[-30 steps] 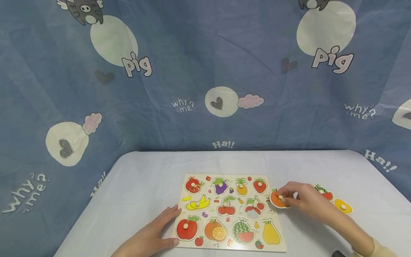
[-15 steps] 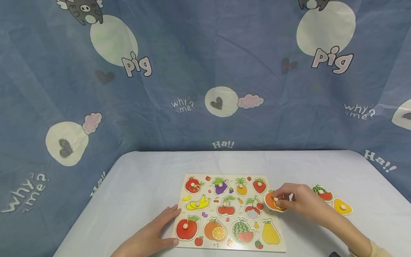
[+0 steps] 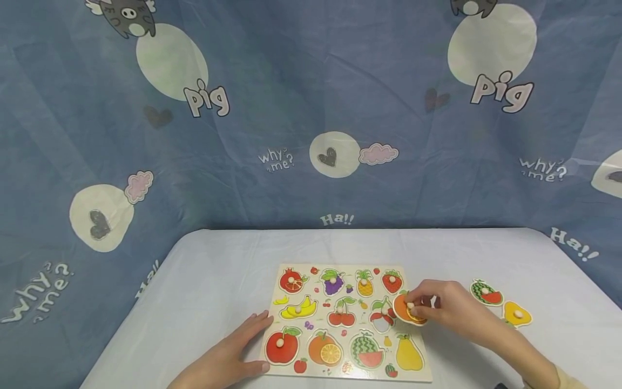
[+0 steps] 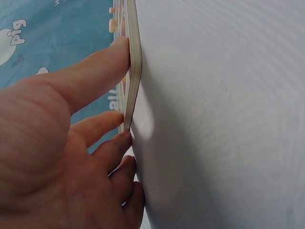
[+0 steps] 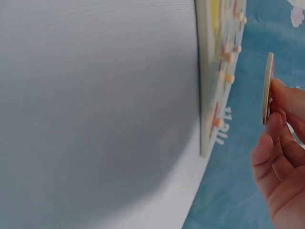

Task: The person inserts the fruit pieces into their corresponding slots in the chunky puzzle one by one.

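My right hand (image 3: 449, 307) pinches the small knob of an orange puzzle piece (image 3: 404, 309) and holds it over the right edge of the fruit puzzle board (image 3: 357, 341). In the right wrist view, the piece (image 5: 268, 88) is seen edge-on, apart from the board (image 5: 205, 95). My left hand (image 3: 228, 354) rests at the board's left edge, its fingers fairly straight. Thumb and fingertips touch the board's edge in the left wrist view (image 4: 135, 71). Knobbed pieces sit in the upper rows and at the apple (image 3: 282, 346). The printed orange (image 3: 324, 348), watermelon (image 3: 367, 350) and pear (image 3: 409, 354) places show no knobs.
On the table to the right lie a watermelon piece (image 3: 486, 292) and a yellow pear piece (image 3: 517, 314), side by side. A white cloth covers the table (image 3: 233, 259). Behind it hangs a blue printed curtain (image 3: 262, 119).
My right hand has carried the orange piece left and slightly toward me, from beside the board to over its right edge. The left hand has stayed in place.
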`<act>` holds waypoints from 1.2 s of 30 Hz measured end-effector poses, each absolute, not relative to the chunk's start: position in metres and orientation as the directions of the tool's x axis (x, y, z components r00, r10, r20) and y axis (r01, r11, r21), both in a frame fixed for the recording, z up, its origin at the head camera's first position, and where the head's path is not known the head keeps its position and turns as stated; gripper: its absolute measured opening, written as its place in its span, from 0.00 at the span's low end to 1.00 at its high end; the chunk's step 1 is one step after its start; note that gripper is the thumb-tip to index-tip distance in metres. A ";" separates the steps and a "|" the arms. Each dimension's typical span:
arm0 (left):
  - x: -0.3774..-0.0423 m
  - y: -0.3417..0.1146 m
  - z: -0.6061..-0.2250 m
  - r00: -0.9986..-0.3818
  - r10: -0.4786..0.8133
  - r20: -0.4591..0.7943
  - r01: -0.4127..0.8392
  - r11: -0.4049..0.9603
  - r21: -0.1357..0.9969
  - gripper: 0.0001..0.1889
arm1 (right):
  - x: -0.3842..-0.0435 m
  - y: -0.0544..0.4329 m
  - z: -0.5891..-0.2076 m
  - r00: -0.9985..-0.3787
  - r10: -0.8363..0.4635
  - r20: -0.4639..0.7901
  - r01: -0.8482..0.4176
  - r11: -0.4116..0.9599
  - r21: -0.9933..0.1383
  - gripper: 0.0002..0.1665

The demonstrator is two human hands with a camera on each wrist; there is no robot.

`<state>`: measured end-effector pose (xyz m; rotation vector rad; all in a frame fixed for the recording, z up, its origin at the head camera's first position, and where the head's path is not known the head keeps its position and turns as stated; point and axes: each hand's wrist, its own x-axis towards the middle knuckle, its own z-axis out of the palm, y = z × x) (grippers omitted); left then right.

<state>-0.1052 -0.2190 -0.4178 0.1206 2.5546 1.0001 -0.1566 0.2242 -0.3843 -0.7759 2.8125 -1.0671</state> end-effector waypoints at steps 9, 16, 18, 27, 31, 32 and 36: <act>-0.105 -0.219 -0.419 -0.918 0.219 -0.329 -0.064 0.740 0.670 0.48 | -0.154 0.214 -0.376 -0.849 -0.510 0.138 -0.472 0.614 -0.633 0.09; -0.105 -0.220 -0.419 -0.918 0.221 -0.329 -0.063 0.738 0.671 0.48 | -0.153 0.206 -0.371 -0.821 -0.550 0.154 -0.510 0.585 -0.631 0.11; -0.105 -0.220 -0.419 -0.918 0.223 -0.330 -0.064 0.736 0.674 0.48 | -0.152 0.203 -0.369 -0.818 -0.555 0.151 -0.513 0.583 -0.630 0.11; -0.105 -0.220 -0.421 -0.915 0.223 -0.336 -0.069 0.734 0.676 0.48 | -0.151 0.190 -0.363 -0.789 -0.597 0.146 -0.539 0.559 -0.630 0.08; -0.106 -0.221 -0.421 -0.916 0.226 -0.332 -0.061 0.738 0.672 0.48 | -0.152 0.185 -0.362 -0.776 -0.611 0.159 -0.561 0.552 -0.616 0.06; -0.106 -0.220 -0.420 -0.916 0.228 -0.330 -0.058 0.739 0.671 0.48 | -0.152 0.184 -0.361 -0.776 -0.612 0.156 -0.561 0.555 -0.615 0.06; -0.107 -0.220 -0.420 -0.916 0.229 -0.329 -0.053 0.744 0.666 0.47 | -0.153 0.179 -0.358 -0.765 -0.629 0.142 -0.564 0.546 -0.619 0.06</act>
